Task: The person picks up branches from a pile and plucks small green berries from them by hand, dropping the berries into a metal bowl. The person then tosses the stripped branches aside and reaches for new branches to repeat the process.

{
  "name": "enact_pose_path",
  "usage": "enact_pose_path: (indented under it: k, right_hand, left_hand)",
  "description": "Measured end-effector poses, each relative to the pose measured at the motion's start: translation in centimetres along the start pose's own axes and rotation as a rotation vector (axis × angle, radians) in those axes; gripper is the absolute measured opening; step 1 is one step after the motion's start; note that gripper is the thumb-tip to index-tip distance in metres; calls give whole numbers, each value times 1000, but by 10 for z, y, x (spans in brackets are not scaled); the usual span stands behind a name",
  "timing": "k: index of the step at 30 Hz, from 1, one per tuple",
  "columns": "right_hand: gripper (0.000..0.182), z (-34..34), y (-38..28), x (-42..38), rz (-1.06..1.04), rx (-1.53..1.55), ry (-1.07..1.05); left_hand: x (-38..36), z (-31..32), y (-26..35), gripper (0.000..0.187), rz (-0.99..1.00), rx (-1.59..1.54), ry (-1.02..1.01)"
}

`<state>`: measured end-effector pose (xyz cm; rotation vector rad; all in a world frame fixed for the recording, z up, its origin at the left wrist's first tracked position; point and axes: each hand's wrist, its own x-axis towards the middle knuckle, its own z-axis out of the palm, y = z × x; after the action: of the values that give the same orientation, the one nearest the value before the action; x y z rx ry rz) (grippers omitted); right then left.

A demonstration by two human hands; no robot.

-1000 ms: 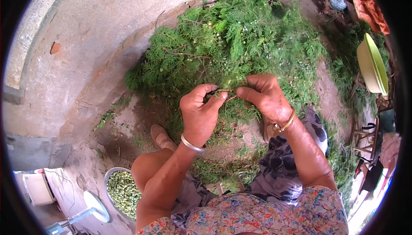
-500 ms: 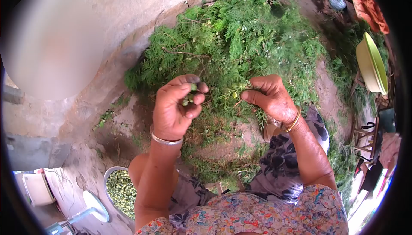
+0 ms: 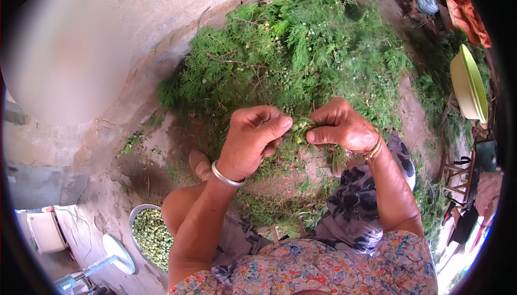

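The left hand (image 3: 245, 147) is back at the small green sprig (image 3: 299, 129). Half a second ago it was well apart from the sprig, turned up with green cones in its curled fingers. Now its thumb and forefinger are closed together at the sprig's near edge, with the other fingers curled beneath. Whether they pinch a piece of it, or whether any cones are still inside the hand, cannot be told.

The right hand (image 3: 344, 130) has moved little and still grips the sprig, its thumb pressed against the bent forefinger with almost no gap. The sprig lies between the two sets of fingertips, its leafy part blurred.

Beyond the fingers, the heap of green branches (image 3: 291, 63) looks unchanged. A shoe (image 3: 199, 164) shows again to the left of the left hand's fingers. Farther left of them and nearer the body, the bowl (image 3: 131, 225) of green cones (image 3: 153, 236) stays in place, as does the yellow-green basin (image 3: 467, 85), well to the right of the right fingers.
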<state>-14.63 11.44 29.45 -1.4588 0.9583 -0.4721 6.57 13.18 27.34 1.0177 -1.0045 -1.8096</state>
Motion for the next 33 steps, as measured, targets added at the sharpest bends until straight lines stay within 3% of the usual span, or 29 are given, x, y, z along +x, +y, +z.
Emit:
enact_pose_path:
  k: [4, 6, 8, 10, 11, 13, 14, 17, 21, 23, 26, 28, 30, 33]
  right_hand:
    - [28, 3, 0, 0, 60, -7, -37]
    - [25, 2, 2, 0, 60, -13, -29]
    - [20, 1, 7, 2, 30, -59, -79]
    - [20, -1, 4, 0, 32, -82, -104]
    - [20, -2, 3, -1, 33, -107, -129]
    - [21, -2, 3, -3, 48, -91, -109]
    - [22, -1, 3, -3, 60, -77, -92]
    - [24, -3, 8, 0, 29, -26, 35]
    - [26, -2, 5, 0, 20, -142, 42]
    - [27, 4, 16, 3, -15, -116, 21]
    - [25, 6, 23, 6, -103, -120, -12]
    - [22, 6, 23, 6, -82, -116, -15]
    - [20, 6, 19, 5, -27, -110, 19]
    - [20, 5, 16, 5, -21, -136, -6]
  left_hand:
    - [4, 9, -15, 26, 62, 241, -26]
    - [10, 10, -25, 27, 455, 555, -55]
    - [8, 10, -25, 27, 367, 547, -64]
    - [5, 13, -16, 23, 130, 416, -86]
    - [3, 15, -11, 23, 129, 416, -88]
    - [2, 17, -3, 18, -62, 272, -57]
    - [3, 17, -5, 18, -64, 271, -58]
    - [9, 13, -17, 14, -95, -281, -8]
    - [15, 11, -31, 17, -106, -331, -7]
    - [17, 15, -41, 17, -14, -246, 0]
    - [12, 19, -39, 21, -108, -194, -18]
    - [13, 17, -43, 22, -130, -230, -11]
    - [15, 19, -45, 23, -13, -236, 116]
    - [11, 23, -37, 25, -5, -192, 75]
